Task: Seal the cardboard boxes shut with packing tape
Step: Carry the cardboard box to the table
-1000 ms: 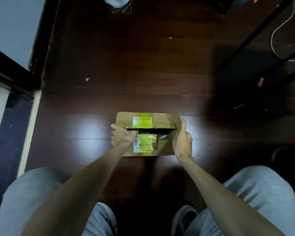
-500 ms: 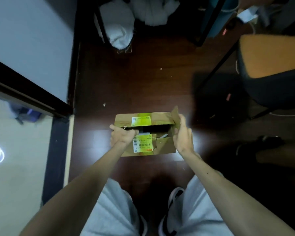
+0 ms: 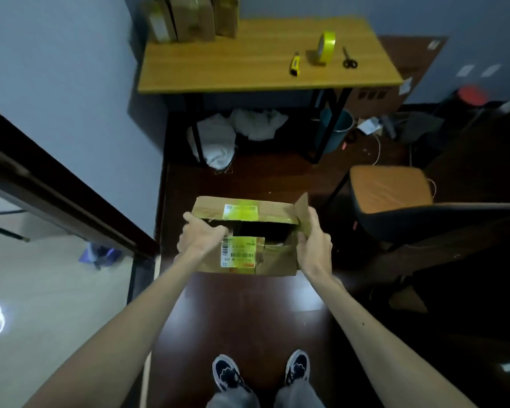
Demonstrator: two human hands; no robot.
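Above dark floorboards (image 3: 248, 313), both hands, left (image 3: 199, 235) and right (image 3: 314, 245), grip an unsealed cardboard box (image 3: 273, 260).

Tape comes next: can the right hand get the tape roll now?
Probably not yet: the right hand grips the box, and the tape roll stands on the table far beyond it.

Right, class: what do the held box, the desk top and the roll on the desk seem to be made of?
Box: brown corrugated cardboard, matt, creased flaps, with glossy yellow tape strips.
Desk top: wood or wood-look laminate, smooth; grain lines show.
Roll: yellow plastic tape, shiny, probably on a card core.
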